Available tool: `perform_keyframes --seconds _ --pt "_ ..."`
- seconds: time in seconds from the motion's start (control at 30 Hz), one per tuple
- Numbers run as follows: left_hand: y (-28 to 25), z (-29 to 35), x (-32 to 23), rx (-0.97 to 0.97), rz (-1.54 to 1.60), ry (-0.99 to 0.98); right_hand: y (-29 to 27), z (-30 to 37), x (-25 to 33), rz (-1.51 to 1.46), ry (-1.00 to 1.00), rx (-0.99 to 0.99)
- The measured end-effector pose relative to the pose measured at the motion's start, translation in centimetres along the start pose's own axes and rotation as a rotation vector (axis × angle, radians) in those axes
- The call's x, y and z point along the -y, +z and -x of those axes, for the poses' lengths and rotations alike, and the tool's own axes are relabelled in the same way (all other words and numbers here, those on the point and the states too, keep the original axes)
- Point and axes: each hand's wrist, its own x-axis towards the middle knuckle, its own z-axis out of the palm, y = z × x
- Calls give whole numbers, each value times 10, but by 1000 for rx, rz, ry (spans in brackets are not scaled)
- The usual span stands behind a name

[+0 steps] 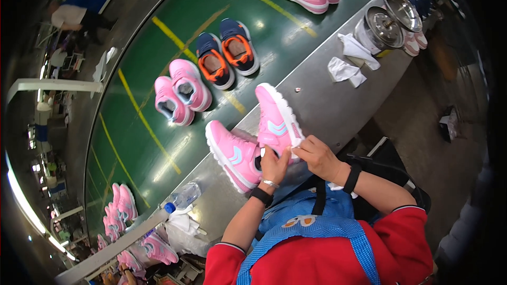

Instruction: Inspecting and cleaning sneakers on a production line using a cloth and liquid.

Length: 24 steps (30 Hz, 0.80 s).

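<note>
Your left hand (275, 166) and right hand (321, 158) pinch together at the back of a pink shoe (274, 113) over the metal bench (322, 108); a hard tug could slip it loose

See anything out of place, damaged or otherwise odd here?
The navy-and-orange shoes look odd: the other pairs around them on the green surface are pink. That may be deliberate. No spill or damage stands out.

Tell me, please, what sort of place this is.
Probably a shoe factory: pairs of sneakers stand on a green conveyor belt with yellow lines, and beside it, at a metal workbench, the person's left hand and right hand are on a pink sneaker.
</note>
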Motion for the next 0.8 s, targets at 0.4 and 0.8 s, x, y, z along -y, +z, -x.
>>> perform_keyframes --seconds 0.4,0.8 --pt "4 9 -44 164 -359 231 -73 55 23 -166 477 -292" --pt "-65 52 -54 -82 -438 273 -337 -13 -248 280 442 -619"
